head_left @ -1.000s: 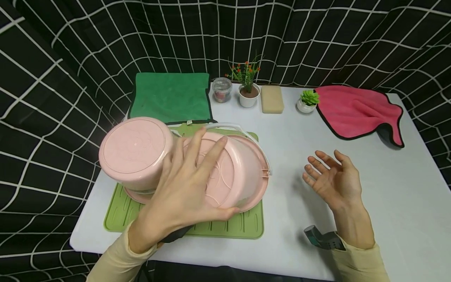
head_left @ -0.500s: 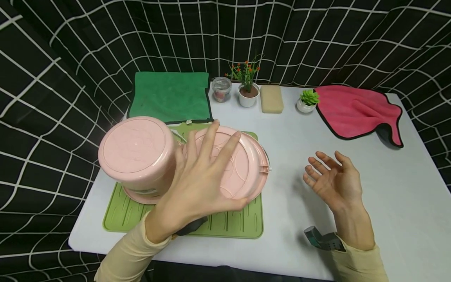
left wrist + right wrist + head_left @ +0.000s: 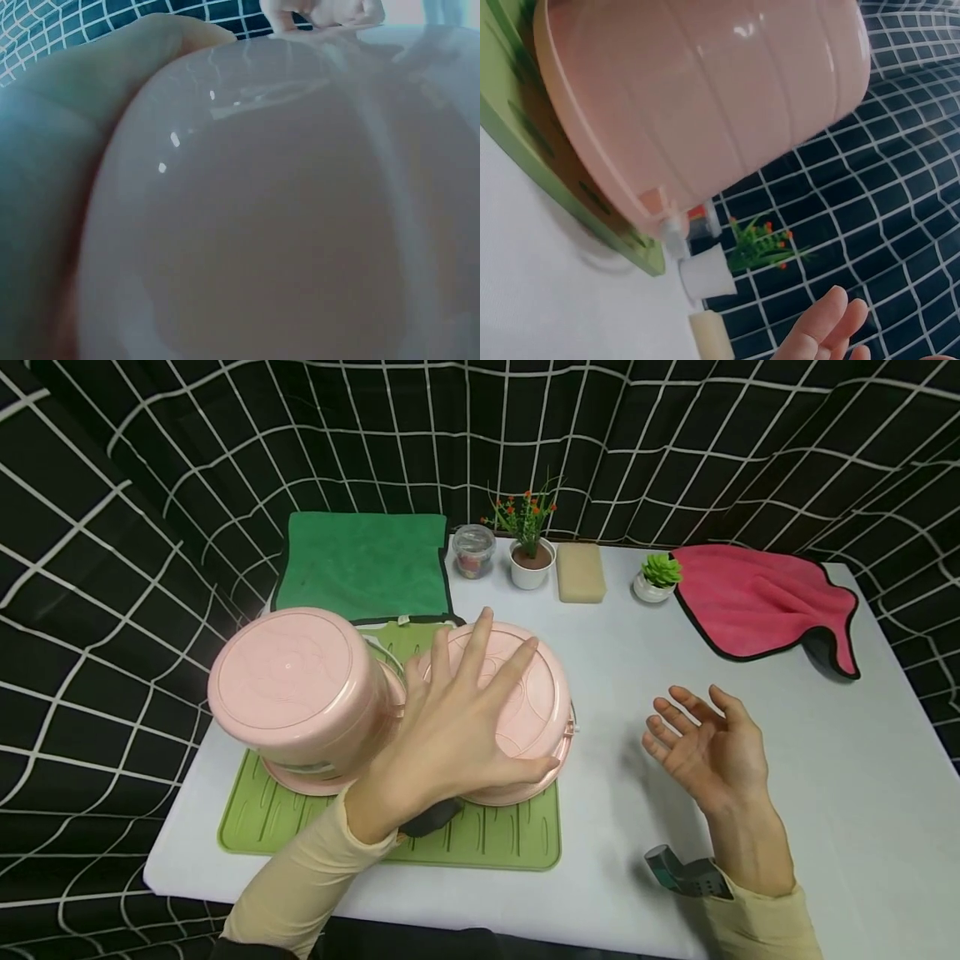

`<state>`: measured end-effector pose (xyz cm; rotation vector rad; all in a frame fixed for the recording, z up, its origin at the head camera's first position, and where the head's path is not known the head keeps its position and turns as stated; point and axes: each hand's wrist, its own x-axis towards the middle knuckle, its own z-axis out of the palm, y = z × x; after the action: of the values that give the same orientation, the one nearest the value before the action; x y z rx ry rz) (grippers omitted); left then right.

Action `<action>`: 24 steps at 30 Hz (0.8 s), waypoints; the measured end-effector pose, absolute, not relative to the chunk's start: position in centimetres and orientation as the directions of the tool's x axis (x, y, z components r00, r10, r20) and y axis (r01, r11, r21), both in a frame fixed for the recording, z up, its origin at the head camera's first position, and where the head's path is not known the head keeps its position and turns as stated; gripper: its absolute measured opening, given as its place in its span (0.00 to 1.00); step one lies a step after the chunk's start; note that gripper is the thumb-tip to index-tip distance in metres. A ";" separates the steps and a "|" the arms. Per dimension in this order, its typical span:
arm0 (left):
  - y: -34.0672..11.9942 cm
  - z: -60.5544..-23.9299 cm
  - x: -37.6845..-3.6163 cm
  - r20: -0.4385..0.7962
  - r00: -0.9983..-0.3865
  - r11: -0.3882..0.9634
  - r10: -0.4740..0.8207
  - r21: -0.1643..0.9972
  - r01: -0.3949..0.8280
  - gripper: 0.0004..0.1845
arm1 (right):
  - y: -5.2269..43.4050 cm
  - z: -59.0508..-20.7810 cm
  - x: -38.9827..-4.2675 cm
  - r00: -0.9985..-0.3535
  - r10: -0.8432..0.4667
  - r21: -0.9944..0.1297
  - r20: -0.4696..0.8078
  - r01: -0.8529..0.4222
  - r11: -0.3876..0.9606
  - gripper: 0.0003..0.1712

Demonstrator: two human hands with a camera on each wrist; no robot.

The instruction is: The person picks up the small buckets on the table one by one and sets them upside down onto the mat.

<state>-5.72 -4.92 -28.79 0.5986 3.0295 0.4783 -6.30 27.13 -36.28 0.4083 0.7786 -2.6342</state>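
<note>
A pink bucket (image 3: 538,710) stands upside down on the right part of a green ribbed mat (image 3: 517,839), its rim down. My left hand (image 3: 457,718) grips its base from above, fingers spread over the bottom and thumb at the near side. In the left wrist view the bucket's glossy wall (image 3: 262,210) fills most of the picture. A second pink bucket (image 3: 288,672), also upturned, stands close by on the left of the mat. My right hand (image 3: 708,747) hovers palm up over the white table, fingers loosely bent, holding nothing.
Behind the mat lies a green cloth (image 3: 363,564). Along the back stand a clear jar (image 3: 473,552), a flowering potted plant (image 3: 529,564), a beige sponge (image 3: 581,573) and a small succulent (image 3: 657,578). A pink-red cloth (image 3: 757,597) lies at the back right.
The right bucket has gone from tilted, with its handle raised, to upright on its rim. My left hand has moved right along with its base. The right hand has barely moved.
</note>
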 end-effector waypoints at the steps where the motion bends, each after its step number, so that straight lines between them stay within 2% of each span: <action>1: -4.7 -28.8 -5.9 0.026 -0.927 0.882 0.373 0.302 0.363 0.59 | 27.1 -36.2 -6.2 -0.893 -0.258 -0.466 -0.370 0.418 -0.780 0.26; 12: -3.5 -29.5 -7.6 -0.090 -0.925 0.898 0.368 0.293 0.329 0.57 | 26.2 -35.5 -5.4 -0.911 -0.268 -0.559 -0.313 0.405 -0.723 0.28; 15: -3.5 -29.5 -7.7 -0.092 -0.926 0.895 0.365 0.307 0.323 0.58 | 25.5 -35.1 -5.2 -0.930 -0.241 -0.649 -0.279 0.367 -0.666 0.28; 17: -3.4 -29.4 -7.6 -0.087 -0.926 0.889 0.368 0.323 0.324 0.58 | 24.8 -34.9 -5.0 -0.953 -0.192 -0.747 -0.234 0.303 -0.591 0.26; 19: -3.4 -29.4 -7.6 -0.079 -0.926 0.884 0.369 0.337 0.324 0.59 | 23.7 -34.4 -4.7 -0.982 -0.094 -0.877 -0.161 0.186 -0.444 0.21; 21: -3.4 -29.4 -7.5 -0.073 -0.927 0.880 0.367 0.350 0.321 0.59 | 22.3 -33.9 -4.4 -0.999 0.023 -0.977 -0.044 0.038 -0.209 0.16; 22: -3.4 -29.4 -7.4 -0.065 -0.928 0.879 0.367 0.350 0.324 0.58 | 21.7 -33.6 -4.3 -0.997 0.065 -0.998 0.030 -0.033 -0.058 0.15; 24: -3.5 -29.4 -7.3 -0.059 -0.929 0.876 0.366 0.360 0.322 0.58 | 20.6 -33.0 -4.1 -0.977 0.108 -0.960 0.186 -0.158 0.230 0.13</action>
<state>-7.33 -3.52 -29.37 0.5380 2.9207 0.5277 -4.11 20.64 -33.01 -0.0540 2.6228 -2.0934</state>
